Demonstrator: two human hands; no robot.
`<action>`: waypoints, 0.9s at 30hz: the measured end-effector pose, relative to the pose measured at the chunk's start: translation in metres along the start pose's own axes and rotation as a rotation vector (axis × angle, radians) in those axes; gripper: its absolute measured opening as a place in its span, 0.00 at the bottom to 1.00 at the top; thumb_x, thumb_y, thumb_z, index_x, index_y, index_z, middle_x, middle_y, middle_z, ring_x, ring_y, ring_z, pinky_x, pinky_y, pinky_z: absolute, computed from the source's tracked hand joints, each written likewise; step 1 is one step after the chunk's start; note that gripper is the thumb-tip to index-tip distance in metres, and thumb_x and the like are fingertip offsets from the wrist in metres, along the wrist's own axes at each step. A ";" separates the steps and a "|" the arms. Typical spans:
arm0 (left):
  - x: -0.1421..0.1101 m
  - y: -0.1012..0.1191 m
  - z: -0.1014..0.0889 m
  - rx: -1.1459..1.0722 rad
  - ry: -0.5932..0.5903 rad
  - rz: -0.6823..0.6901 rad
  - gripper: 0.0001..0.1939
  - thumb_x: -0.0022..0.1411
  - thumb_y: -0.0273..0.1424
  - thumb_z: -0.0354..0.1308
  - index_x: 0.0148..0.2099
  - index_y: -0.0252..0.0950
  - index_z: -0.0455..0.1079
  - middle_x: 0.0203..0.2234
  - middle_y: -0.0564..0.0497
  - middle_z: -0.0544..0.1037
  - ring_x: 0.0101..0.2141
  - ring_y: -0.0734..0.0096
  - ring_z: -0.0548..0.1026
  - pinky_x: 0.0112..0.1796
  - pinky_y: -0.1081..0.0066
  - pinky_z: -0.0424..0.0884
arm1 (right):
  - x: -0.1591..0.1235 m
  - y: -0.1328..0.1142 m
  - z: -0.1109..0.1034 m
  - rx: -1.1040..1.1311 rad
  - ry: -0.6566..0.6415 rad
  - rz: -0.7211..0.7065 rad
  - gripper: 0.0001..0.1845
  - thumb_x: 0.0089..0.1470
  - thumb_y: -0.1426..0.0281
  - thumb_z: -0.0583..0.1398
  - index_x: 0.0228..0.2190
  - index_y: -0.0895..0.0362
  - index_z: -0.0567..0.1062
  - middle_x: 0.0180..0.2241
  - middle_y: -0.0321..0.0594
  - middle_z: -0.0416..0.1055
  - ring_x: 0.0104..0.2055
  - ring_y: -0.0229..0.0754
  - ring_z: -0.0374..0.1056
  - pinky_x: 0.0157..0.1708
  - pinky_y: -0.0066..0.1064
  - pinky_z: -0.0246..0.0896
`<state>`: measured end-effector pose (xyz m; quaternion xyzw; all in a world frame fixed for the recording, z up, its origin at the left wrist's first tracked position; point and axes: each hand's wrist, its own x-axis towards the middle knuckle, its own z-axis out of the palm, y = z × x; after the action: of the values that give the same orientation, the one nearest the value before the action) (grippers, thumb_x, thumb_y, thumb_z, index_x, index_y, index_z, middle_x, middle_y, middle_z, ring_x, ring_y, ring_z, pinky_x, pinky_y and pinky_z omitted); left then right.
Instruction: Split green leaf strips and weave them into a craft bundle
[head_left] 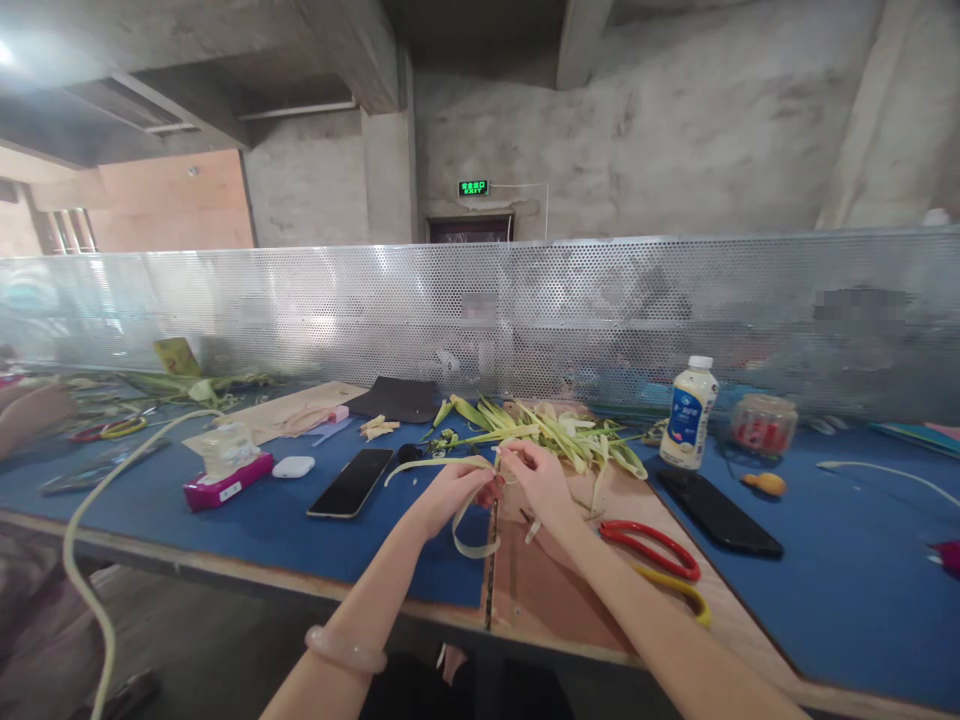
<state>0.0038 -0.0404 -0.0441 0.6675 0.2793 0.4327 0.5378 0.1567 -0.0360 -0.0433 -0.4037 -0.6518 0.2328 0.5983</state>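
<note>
My left hand (456, 492) and my right hand (531, 472) meet over the front part of the table, both closed with fingertips pinched together. Between them is a pale, flat leaf-like strip (474, 549); one end curves out to the left and a loop hangs below my left hand. The exact grip is partly hidden by the fingers. Just beyond my hands lies a pile of green and yellowish leaf strips (555, 428). Scissors with one red and one yellow handle (660, 552) rest on the board, partly covered by my right forearm.
A black phone (351, 484), a white case (293, 467) and a magenta box (229, 485) lie to the left. To the right are another phone (720, 512), a bottle (687, 420) and a jar (763, 424). A perforated metal screen (360, 310) stands behind. Another person's hand (34, 415) is far left.
</note>
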 end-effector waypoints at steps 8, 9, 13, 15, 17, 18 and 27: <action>0.000 -0.001 0.000 -0.068 0.003 -0.002 0.13 0.54 0.39 0.55 0.31 0.33 0.68 0.23 0.50 0.73 0.24 0.73 0.70 0.29 0.72 0.63 | -0.001 -0.003 0.000 0.021 -0.010 -0.011 0.13 0.47 0.59 0.57 0.26 0.56 0.73 0.26 0.38 0.71 0.26 0.41 0.61 0.27 0.31 0.55; 0.000 -0.002 0.000 -0.061 0.016 0.003 0.14 0.54 0.40 0.54 0.31 0.33 0.68 0.22 0.50 0.74 0.23 0.73 0.69 0.29 0.72 0.63 | -0.001 -0.003 0.000 0.026 -0.012 -0.015 0.13 0.47 0.59 0.57 0.26 0.56 0.73 0.26 0.38 0.71 0.26 0.41 0.62 0.27 0.31 0.55; 0.002 -0.004 -0.002 -0.021 0.092 0.023 0.16 0.55 0.42 0.52 0.30 0.33 0.68 0.22 0.49 0.75 0.23 0.72 0.69 0.28 0.72 0.63 | -0.001 -0.003 0.000 0.032 0.009 -0.019 0.13 0.48 0.59 0.56 0.27 0.56 0.72 0.26 0.37 0.70 0.26 0.40 0.62 0.28 0.30 0.55; 0.003 -0.003 -0.002 0.000 0.127 0.036 0.16 0.55 0.42 0.53 0.31 0.32 0.69 0.22 0.49 0.75 0.23 0.72 0.70 0.28 0.72 0.64 | -0.001 -0.002 0.000 0.028 0.026 -0.020 0.13 0.48 0.59 0.56 0.27 0.56 0.72 0.26 0.37 0.70 0.26 0.40 0.62 0.28 0.30 0.54; 0.003 -0.001 -0.001 -0.004 0.156 0.039 0.17 0.54 0.42 0.54 0.34 0.32 0.71 0.23 0.49 0.75 0.24 0.71 0.70 0.29 0.71 0.65 | -0.001 -0.002 0.000 0.021 0.034 -0.022 0.13 0.48 0.59 0.56 0.27 0.56 0.72 0.26 0.38 0.70 0.26 0.41 0.61 0.27 0.30 0.54; 0.003 -0.001 -0.001 -0.014 0.169 0.037 0.17 0.54 0.41 0.54 0.36 0.32 0.71 0.23 0.50 0.75 0.24 0.71 0.70 0.29 0.71 0.65 | -0.002 -0.002 -0.001 0.017 0.037 -0.023 0.13 0.48 0.59 0.56 0.27 0.56 0.72 0.26 0.37 0.70 0.26 0.40 0.61 0.27 0.30 0.53; 0.003 -0.002 -0.002 0.005 0.202 0.052 0.18 0.55 0.40 0.54 0.40 0.30 0.71 0.22 0.49 0.74 0.21 0.74 0.68 0.26 0.73 0.63 | -0.002 -0.001 -0.001 -0.028 0.061 -0.025 0.13 0.49 0.59 0.56 0.27 0.56 0.72 0.21 0.35 0.66 0.22 0.39 0.58 0.25 0.30 0.52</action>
<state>0.0034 -0.0367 -0.0447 0.6289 0.3159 0.5111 0.4935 0.1578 -0.0383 -0.0433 -0.4109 -0.6414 0.2035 0.6151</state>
